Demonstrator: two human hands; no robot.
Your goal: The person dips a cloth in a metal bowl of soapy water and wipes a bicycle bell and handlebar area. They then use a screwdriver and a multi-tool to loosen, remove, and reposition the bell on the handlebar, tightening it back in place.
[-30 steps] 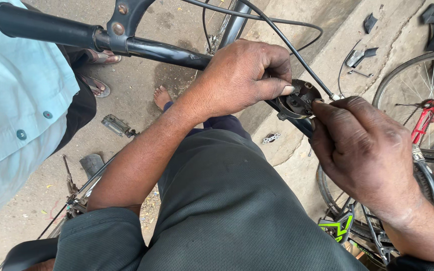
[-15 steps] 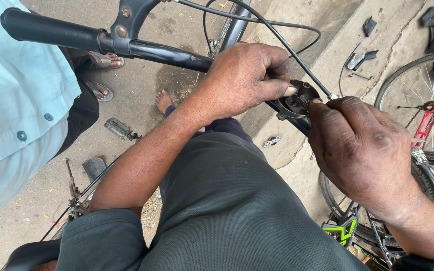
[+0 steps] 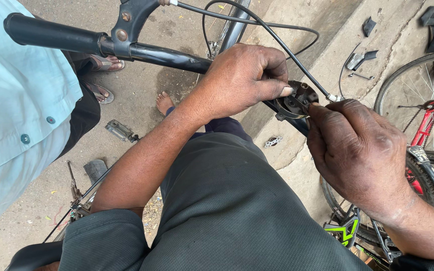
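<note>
- Two bare hands work at one black handlebar (image 3: 167, 56): the left hand (image 3: 242, 80) is clenched in a grip round the bar, thumb pressed on a small round metal fitting (image 3: 296, 103) at the bar's right end.
- The right hand (image 3: 360, 148) meets that fitting from the other side, fingertips pinching at it (what exactly they nip is hidden behind the fingers).
- One black cable (image 3: 277, 37) loops from the top of the view down to the fitting.
- One rubber handle sleeve (image 3: 51, 35) shows on the bar's left end.
- Another person stands at left: one pale blue shirt (image 3: 16, 125) and two sandalled feet (image 3: 101, 75), partly covered.
- One red bicycle (image 3: 428, 130) is cut off at the right edge.
- One loose pedal (image 3: 120, 130) lies on the ground.
</note>
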